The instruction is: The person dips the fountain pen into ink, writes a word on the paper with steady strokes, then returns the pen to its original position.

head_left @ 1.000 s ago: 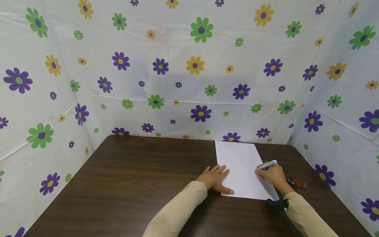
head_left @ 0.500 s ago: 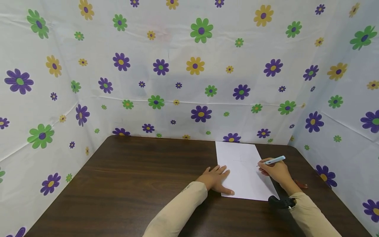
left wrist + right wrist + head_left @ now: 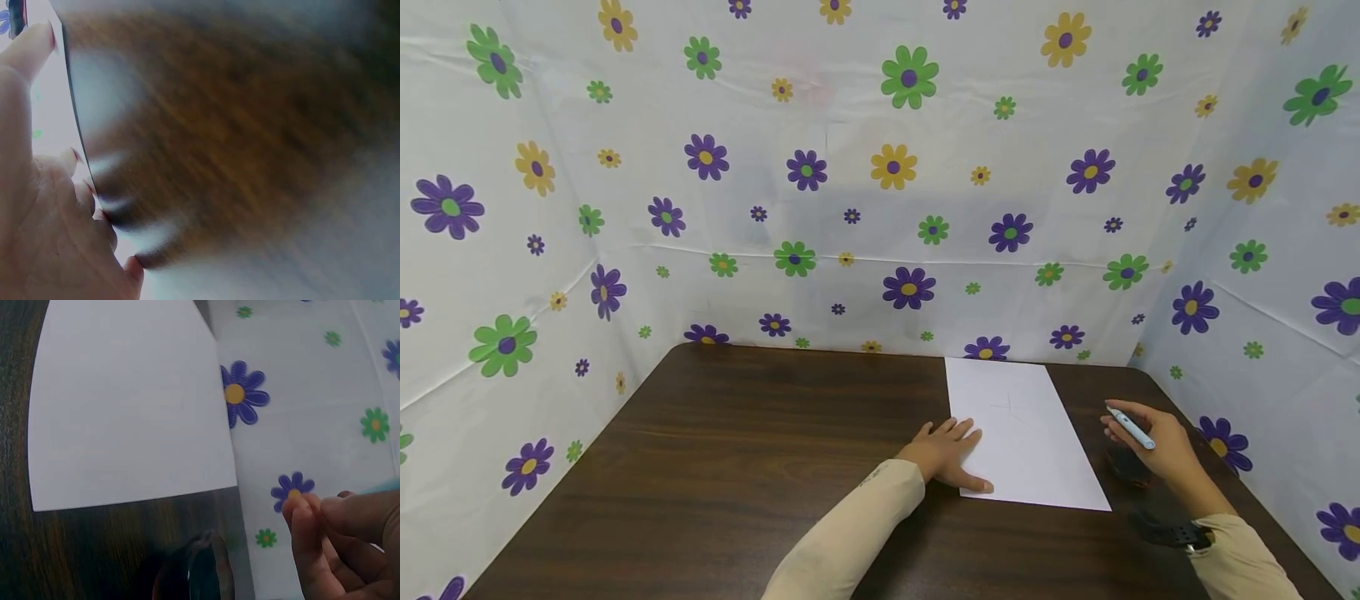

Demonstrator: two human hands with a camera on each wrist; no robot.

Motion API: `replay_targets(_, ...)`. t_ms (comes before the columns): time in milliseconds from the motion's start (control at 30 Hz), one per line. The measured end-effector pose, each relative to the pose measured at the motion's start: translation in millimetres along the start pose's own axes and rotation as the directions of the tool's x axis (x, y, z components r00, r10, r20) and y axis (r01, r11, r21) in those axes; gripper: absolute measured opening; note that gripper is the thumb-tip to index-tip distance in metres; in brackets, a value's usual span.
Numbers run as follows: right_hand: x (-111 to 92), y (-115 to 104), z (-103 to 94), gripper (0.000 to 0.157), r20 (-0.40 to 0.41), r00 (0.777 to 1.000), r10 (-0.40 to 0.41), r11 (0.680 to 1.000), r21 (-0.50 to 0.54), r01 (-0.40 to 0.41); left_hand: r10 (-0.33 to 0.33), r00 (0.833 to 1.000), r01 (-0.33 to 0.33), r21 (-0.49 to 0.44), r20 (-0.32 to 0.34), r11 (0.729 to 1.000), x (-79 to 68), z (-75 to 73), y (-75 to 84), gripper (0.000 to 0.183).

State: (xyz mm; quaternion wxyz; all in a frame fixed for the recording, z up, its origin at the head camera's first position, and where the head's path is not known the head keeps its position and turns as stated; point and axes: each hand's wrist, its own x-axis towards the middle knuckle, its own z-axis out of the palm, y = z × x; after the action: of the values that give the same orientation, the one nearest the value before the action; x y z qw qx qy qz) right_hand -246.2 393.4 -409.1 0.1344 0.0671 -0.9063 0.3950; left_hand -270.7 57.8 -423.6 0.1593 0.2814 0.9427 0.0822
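A white sheet of paper [image 3: 1037, 454] lies on the table, with thin crossed pen lines [image 3: 1009, 406] on its upper part. My left hand [image 3: 949, 457] rests with spread fingers on the sheet's left edge. In the left wrist view, that hand's fingertips [image 3: 44, 37] reach onto the paper. To the right of the sheet, my right hand [image 3: 1157, 437] holds a light blue pen [image 3: 1131, 428] between thumb and fingers, off the paper. The right wrist view shows the curled fingers [image 3: 306, 531], while most of the pen is hidden or blurred there.
Under my right hand, a dark glossy rounded object [image 3: 1127, 465] sits on the brown wooden table [image 3: 775, 433]; it also shows in the right wrist view. Flower-patterned cloth [image 3: 850, 167] hangs behind the table and on both sides. A black band [image 3: 1172, 532] is around my right wrist.
My right hand has lifted the pen from the right part of the sheet and moved right, off the paper, and the pen's angle has turned. The left hand has stayed put.
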Motion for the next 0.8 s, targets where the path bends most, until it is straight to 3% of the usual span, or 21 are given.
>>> replay_targets(100,-5,9,-10.7,0.05,0.081,0.996,0.034,0.983,0.179,-0.048,-0.004,1.0,0.004,0.003,-0.004,1.0,0.4,0.0,-0.8,0.091)
replay_targets(200,-9,14,-19.3,0.05,0.144,0.987,0.076,0.93,0.346,-0.122,-0.006,1.0,0.006,0.008,-0.003,1.0,1.2,0.1,-1.8,0.091)
replay_targets(267,-11,16,-23.4,0.044,0.181,0.98,0.077,0.867,0.473,-0.156,-0.006,1.0,0.006,0.01,-0.001,1.0,2.0,0.3,-2.4,0.091)
replay_targets(367,-14,17,-27.0,0.039,0.208,0.976,0.059,0.746,0.64,-0.182,-0.004,1.0,0.004,0.013,0.004,1.0,3.4,1.1,-3.3,0.091)
replay_targets(433,-16,17,-28.2,0.039,0.204,0.978,0.051,0.703,0.688,-0.18,-0.003,1.0,0.003,0.015,0.006,1.0,4.1,1.7,-3.8,0.091)
replay_targets(633,-21,26,-35.5,0.062,0.141,0.988,0.065,0.715,0.684,-0.145,-0.005,1.0,0.005,0.009,0.009,1.0,3.9,1.5,-3.1,0.091)
replay_targets(700,-24,31,-39.6,0.059,0.115,0.989,0.099,0.728,0.669,-0.15,-0.002,1.0,0.002,0.005,0.009,1.0,2.8,1.7,-2.7,0.091)
replay_targets(767,-27,36,-43.9,0.046,0.09,0.982,0.164,0.769,0.612,-0.184,0.0,1.0,0.0,0.002,0.008,1.0,2.1,1.4,-2.0,0.092)
replay_targets(800,-29,38,-46.1,0.039,0.069,0.975,0.213,0.82,0.53,-0.217,0.001,1.0,-0.001,-0.001,0.008,1.0,1.7,1.4,-1.7,0.092)
